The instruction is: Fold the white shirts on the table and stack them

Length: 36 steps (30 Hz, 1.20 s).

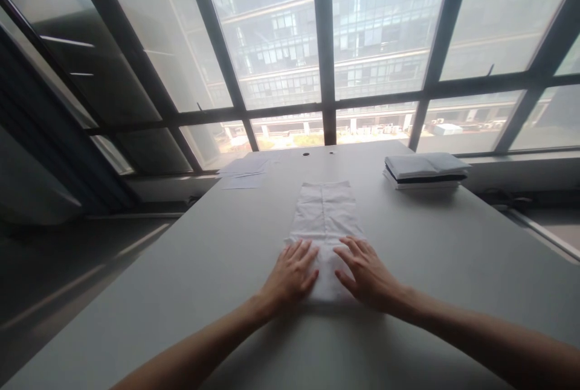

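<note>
2 hands (289, 276) (371, 274), fingers (302, 250) apart, rest on cloth (324, 215); papers (243, 174) and folded stack (426, 166) lie beyond.

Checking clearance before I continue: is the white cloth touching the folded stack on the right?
Apart: the head view shows bare tabletop between the white cloth and the folded stack.

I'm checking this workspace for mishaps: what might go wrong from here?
The white cloth shows wrinkles; the left hand and right hand on it might press those in or drag it askew. The loose papers lie by the table's far left edge and might slip off if bumped. The stack at right has uneven layers, so a knock might shift it.
</note>
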Available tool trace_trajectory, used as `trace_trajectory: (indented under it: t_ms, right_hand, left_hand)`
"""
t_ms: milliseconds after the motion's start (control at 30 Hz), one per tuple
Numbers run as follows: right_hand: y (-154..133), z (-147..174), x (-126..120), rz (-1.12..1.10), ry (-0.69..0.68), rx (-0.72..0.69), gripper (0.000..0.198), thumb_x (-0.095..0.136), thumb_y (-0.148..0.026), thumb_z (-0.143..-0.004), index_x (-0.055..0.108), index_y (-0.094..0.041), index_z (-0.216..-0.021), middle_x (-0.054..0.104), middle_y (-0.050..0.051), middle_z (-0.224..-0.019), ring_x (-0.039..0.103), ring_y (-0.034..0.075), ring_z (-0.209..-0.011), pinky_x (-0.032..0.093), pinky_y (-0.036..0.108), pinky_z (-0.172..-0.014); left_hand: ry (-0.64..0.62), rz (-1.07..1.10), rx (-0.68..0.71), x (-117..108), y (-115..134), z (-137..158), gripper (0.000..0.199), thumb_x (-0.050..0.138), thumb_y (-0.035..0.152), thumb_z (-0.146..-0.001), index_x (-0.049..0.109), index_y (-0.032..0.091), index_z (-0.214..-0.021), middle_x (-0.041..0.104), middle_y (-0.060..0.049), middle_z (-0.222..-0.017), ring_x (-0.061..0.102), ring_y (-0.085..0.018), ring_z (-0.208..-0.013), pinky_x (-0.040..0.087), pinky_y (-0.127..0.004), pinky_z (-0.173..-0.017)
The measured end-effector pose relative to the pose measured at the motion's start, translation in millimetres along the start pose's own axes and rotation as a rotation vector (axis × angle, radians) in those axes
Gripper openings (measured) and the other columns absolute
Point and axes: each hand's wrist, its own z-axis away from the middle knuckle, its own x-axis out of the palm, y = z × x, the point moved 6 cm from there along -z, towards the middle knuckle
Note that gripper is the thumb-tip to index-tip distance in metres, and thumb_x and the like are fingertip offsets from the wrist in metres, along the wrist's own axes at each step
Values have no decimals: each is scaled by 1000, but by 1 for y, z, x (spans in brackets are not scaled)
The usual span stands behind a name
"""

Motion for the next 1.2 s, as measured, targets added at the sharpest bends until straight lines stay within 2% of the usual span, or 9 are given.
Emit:
trace_trajectory:
  t_ms: [100, 233, 433, 600, 767, 900, 1000, 1100, 1200]
  right_hand:
    - [8, 8, 12, 18, -68, -36, 53, 57, -46, -96, 59, -25, -145, 51, 17, -154, 41, 38, -144, 31, 56, -119]
    - [24, -7, 19, 63, -47, -51, 53, 54, -44, -99, 57, -20, -147, 50, 19, -154, 42, 36, -143, 32, 53, -119]
    - [58, -63, 19, 57, -26, -113, 51, 51, -44, -101, 59, -19, -145, 55, 18, -150, 48, 34, -138, 36, 51, -117]
    - [89, -119, 22, 15, -20, -90, 48, 57, -39, -98, 62, -17, -142, 56, 18, -150, 50, 32, -138, 37, 49, -118]
    - [106, -139, 28, -82, 15, -60, 46, 62, -39, -95, 66, -20, -136, 58, 15, -149, 51, 31, -138, 37, 48, -118]
    - [118, -136, 25, -150, 135, 25, 41, 61, -33, -94, 66, -22, -134, 59, 13, -146, 51, 29, -136, 38, 47, -118]
    - [134, -130, 19, -111, 252, 210, 44, 58, -23, -92, 63, -21, -136, 61, 15, -140, 50, 30, -134, 36, 48, -118]
    - [151, -121, 13, -97, 318, 424, 49, 63, -20, -88, 62, -21, -137, 67, 16, -127, 56, 32, -126, 38, 46, -115]
    - [157, -118, 12, -168, 312, 472, 54, 64, -19, -85, 60, -20, -139, 71, 14, -115, 62, 30, -116, 43, 44, -110]
  left_hand:
    - [9, -10, -8, 10, -1, 2, 55, 53, 43, -101, 52, 30, -154, 44, -12, -162, 36, -38, -151, 29, -61, -122]
    - [20, -38, -24, 16, -10, -19, 53, 53, 41, -101, 53, 28, -152, 45, -13, -162, 37, -37, -150, 29, -60, -121]
    - [31, -49, -49, 17, -39, -75, 49, 53, 40, -102, 57, 26, -149, 49, -13, -158, 39, -34, -149, 29, -55, -122]
    - [66, -23, -112, 15, -71, -123, 46, 55, 38, -100, 61, 25, -144, 54, -12, -154, 44, -31, -146, 30, -50, -123]
    - [125, 120, -113, 15, -92, -141, 40, 59, 35, -97, 68, 24, -135, 57, -12, -150, 45, -30, -145, 29, -48, -124]
    - [263, 279, -281, 10, -110, -136, 33, 65, 27, -90, 73, 23, -122, 59, -12, -148, 47, -29, -143, 30, -45, -123]
    - [345, 276, -485, 7, -126, -127, 37, 64, 27, -90, 68, 20, -126, 57, -19, -147, 42, -36, -145, 28, -53, -121]
    - [372, 281, -629, 6, -139, -119, 45, 66, 27, -89, 61, 22, -133, 64, -22, -135, 45, -40, -143, 23, -62, -118]
    - [385, 383, -684, 4, -147, -114, 52, 70, 23, -85, 57, 25, -136, 70, -17, -126, 52, -39, -137, 17, -67, -118]
